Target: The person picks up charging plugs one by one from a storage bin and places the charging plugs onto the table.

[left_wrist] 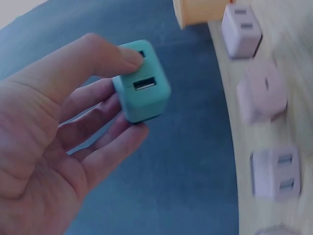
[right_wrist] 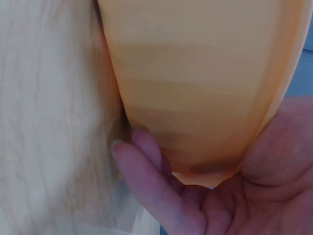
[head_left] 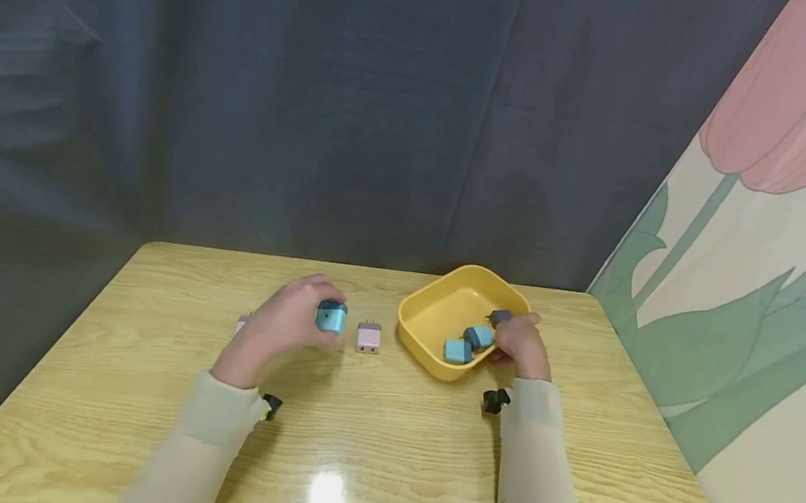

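Observation:
In the left wrist view my left hand point(left_wrist: 63, 132) pinches a teal USB wall charger point(left_wrist: 146, 98), thumb on the face with the ports. The head view has this left hand point(head_left: 287, 320) raised over the table, left of a pink charger point(head_left: 368, 338). At the right corner of a yellow plastic bin point(head_left: 428, 359), my right hand point(head_left: 524, 348) grips the rim. Its fingers curl against the bin's outer wall point(right_wrist: 186, 98) in the right wrist view. Inside the bin lie two blue chargers point(head_left: 478, 337) and a dark purple one point(head_left: 499, 317).
Several pink chargers point(left_wrist: 276, 171) stand in a row on the wooden table point(head_left: 382, 446); the left hand partly hides one point(head_left: 243, 322) in the head view. A dark curtain point(head_left: 358, 116) hangs behind the table, and a tulip-painted wall point(head_left: 748, 337) borders it on the right.

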`<action>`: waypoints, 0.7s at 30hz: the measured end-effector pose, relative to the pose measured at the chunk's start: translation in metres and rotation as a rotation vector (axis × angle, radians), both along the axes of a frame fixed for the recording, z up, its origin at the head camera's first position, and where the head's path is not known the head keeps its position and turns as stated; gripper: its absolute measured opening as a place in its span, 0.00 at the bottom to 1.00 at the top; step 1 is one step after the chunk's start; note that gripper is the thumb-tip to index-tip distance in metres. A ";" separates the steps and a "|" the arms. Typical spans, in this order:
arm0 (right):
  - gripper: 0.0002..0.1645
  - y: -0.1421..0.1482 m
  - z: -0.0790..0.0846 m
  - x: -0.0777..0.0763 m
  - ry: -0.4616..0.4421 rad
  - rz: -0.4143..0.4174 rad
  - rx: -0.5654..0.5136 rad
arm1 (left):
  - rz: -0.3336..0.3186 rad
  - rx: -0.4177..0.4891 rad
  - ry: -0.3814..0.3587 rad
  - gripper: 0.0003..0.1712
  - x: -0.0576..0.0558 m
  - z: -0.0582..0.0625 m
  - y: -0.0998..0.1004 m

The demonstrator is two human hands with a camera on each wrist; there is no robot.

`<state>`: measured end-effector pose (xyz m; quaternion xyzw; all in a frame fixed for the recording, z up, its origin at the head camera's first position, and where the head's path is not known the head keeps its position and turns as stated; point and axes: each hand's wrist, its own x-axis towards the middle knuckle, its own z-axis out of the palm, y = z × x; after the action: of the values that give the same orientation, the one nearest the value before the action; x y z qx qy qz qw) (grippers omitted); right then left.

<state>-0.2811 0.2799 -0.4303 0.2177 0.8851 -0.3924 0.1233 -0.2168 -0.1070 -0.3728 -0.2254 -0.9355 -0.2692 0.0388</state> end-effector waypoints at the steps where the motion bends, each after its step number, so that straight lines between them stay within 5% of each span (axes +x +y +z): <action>1: 0.44 -0.001 0.000 0.000 0.000 0.004 -0.002 | 0.002 -0.005 -0.003 0.30 0.001 0.001 -0.007; 5: 0.44 -0.002 0.000 0.001 0.002 0.010 0.002 | 0.010 -0.062 -0.030 0.28 0.005 0.003 -0.037; 13: 0.45 0.003 0.003 0.005 -0.009 0.015 -0.010 | 0.094 -0.096 -0.241 0.21 0.012 0.006 -0.091; 21: 0.44 0.000 0.005 0.006 0.001 0.021 -0.026 | 0.169 -0.149 -0.429 0.24 0.025 0.008 -0.112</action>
<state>-0.2753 0.2799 -0.4257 0.2067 0.8823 -0.4024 0.1300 -0.1915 -0.2186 -0.3648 -0.0861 -0.9552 -0.2370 -0.1550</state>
